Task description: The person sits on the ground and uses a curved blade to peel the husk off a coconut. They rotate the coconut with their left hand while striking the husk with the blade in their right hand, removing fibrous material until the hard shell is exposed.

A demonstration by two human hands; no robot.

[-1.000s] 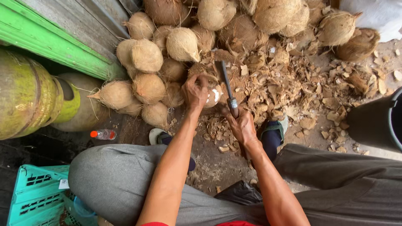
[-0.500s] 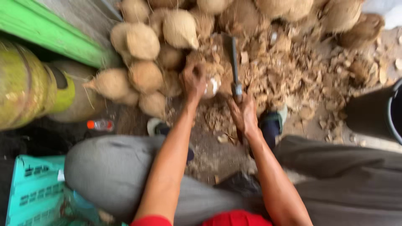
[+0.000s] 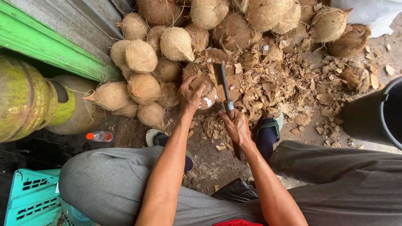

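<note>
Below the head camera, the left hand (image 3: 190, 95) clamps a partly husked coconut (image 3: 204, 93) on the ground before the coconut pile (image 3: 167, 46). Just right of it, the right hand (image 3: 237, 128) grips a cleaver (image 3: 222, 86), blade pointing away, alongside the nut.

Two bare hands, left (image 3: 190, 95) and right (image 3: 237, 127), at work; one cleaver (image 3: 222, 88), one green gas cylinder (image 3: 25, 98), one small plastic bottle (image 3: 99, 136), one turquoise crate (image 3: 31, 201), one dark bucket (image 3: 377, 115), roughly twenty husked coconuts (image 3: 142, 56) heaped.
</note>
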